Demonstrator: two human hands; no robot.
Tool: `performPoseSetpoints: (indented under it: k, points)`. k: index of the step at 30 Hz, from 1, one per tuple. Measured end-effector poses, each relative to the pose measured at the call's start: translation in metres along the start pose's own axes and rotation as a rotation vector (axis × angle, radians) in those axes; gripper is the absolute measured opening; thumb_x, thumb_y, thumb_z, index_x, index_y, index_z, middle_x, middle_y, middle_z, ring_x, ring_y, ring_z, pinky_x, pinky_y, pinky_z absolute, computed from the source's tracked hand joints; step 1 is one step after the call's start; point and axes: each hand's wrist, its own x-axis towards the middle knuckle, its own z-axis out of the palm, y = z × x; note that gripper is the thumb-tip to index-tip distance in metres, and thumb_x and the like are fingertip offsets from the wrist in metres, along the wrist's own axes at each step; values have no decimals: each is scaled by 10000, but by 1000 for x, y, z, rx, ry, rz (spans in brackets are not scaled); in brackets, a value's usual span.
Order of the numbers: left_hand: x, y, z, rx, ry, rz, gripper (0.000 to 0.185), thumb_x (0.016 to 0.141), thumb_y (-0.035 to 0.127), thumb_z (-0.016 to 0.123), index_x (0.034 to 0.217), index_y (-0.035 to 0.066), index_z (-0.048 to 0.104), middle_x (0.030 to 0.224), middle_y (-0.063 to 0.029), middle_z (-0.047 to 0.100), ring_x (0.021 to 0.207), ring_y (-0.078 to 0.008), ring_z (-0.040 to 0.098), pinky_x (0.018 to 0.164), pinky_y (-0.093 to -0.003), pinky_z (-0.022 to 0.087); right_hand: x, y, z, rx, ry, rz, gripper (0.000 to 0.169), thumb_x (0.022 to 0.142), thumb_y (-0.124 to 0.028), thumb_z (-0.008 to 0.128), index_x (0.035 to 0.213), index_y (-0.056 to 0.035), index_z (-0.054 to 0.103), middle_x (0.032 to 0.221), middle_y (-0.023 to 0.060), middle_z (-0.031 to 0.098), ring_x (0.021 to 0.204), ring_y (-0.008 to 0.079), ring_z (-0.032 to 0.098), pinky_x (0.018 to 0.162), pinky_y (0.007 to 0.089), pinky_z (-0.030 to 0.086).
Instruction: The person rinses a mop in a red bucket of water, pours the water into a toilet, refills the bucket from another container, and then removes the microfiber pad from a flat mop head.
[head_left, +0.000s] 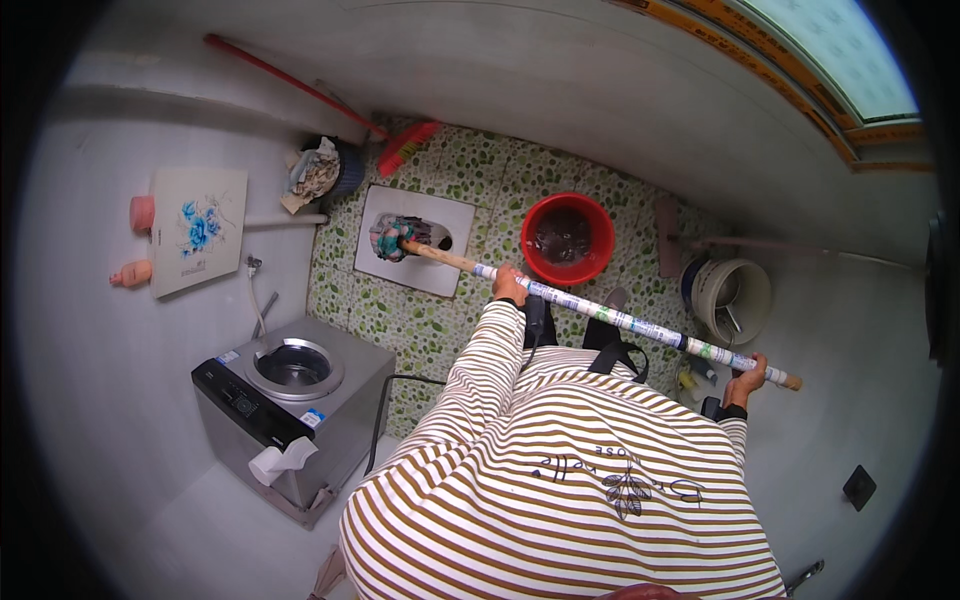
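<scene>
My left hand (510, 286) grips the wooden handle of a mop (600, 309) in its middle stretch, where printed plastic wrapping covers it. Near the handle's far right end, my right hand (746, 382) is closed around it. The handle slants across the front of my body. Its mop head (392, 240), made of multicoloured cloth strips, rests in the basin of a white squat toilet (424, 201). Part of the drain hole shows beside the cloth. Close to my left hand, a red plastic bucket (570, 276) stands on the floor with dark, murky water inside.
A grey washing machine (360, 382) stands to the left. Beyond the toilet are a waste bin (350, 172) full of paper and a red broom (409, 146). A flower-printed cistern (169, 259) hangs on the left wall. Pale nested buckets (754, 285) and a pink long-handled tool (667, 240) are at right.
</scene>
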Motion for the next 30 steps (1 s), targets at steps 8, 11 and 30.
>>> performPoseSetpoints:
  k: [8,11,30]
  points:
    - [26,6,-26,-4,-7,4,156,804,178,514,798,62,410,657,-52,413,532,-180,441,486,-376,413,-14,-6,32,-13,-82,-89,146,697,-146,597,733,-16,543,621,42,490,528,150,497,492,274,427]
    - [35,12,-29,51,41,7,170,799,193,511,784,58,411,651,-66,416,525,-206,436,492,-394,426,-20,-9,46,11,-155,-124,125,715,-134,578,731,-20,531,612,39,475,510,137,473,482,267,416]
    - [62,58,17,-97,-296,-110,146,835,133,477,731,97,382,611,-46,423,518,-181,440,478,-367,403,-250,-99,126,17,-474,-642,107,789,-91,518,813,-20,441,559,81,482,498,164,494,530,264,430]
